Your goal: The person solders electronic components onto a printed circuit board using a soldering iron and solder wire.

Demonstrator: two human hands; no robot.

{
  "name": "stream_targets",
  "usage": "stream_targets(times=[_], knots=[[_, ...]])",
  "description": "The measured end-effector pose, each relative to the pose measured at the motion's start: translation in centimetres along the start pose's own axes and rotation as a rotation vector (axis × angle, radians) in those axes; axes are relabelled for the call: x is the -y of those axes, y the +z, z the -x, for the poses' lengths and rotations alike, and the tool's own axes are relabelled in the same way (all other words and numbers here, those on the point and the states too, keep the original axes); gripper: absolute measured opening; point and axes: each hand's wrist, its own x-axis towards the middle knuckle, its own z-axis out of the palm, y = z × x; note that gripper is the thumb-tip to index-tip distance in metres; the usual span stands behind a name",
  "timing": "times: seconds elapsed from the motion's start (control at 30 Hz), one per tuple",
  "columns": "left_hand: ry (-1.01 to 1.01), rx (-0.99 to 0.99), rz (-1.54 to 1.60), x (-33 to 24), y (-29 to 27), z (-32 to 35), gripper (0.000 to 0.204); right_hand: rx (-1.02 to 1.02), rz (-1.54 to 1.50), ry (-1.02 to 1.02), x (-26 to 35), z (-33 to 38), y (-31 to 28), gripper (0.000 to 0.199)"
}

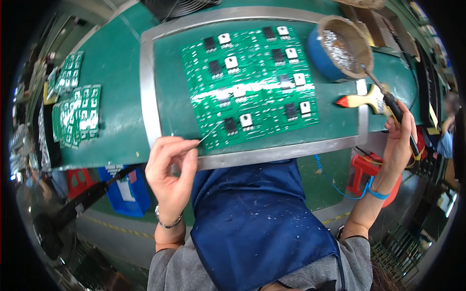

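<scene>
My left hand pinches a thin silvery solder wire between thumb and forefinger. The wire slants up over the near left corner of a green circuit board panel. Black and white-faced upright components stand in pairs across that panel. In my right hand is a soldering iron, gripped by its dark handle. Its tip reaches to the near right inner side of a blue-sided pot holding silvery scraps. A blue strap circles my right wrist.
A metal frame surrounds the panel on the green bench. Near the pot lies a brush with a red-tipped handle. Smaller circuit boards are stacked at the left. A black fan grille stands at the far edge.
</scene>
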Motion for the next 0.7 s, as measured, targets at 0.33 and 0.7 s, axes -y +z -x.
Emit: stream_targets(times=[0.33,0.7], knots=[[0.019,-0.014,0.036,0.8,-0.2,1.3,0.02,0.104,-0.674,0.15,-0.4,3.0,-0.1,0.036],[0.091,-0.006,-0.176,0.2,-0.3,0.7,0.021,0.588,0.187,-0.532,3.8,6.6,8.0,0.03]])
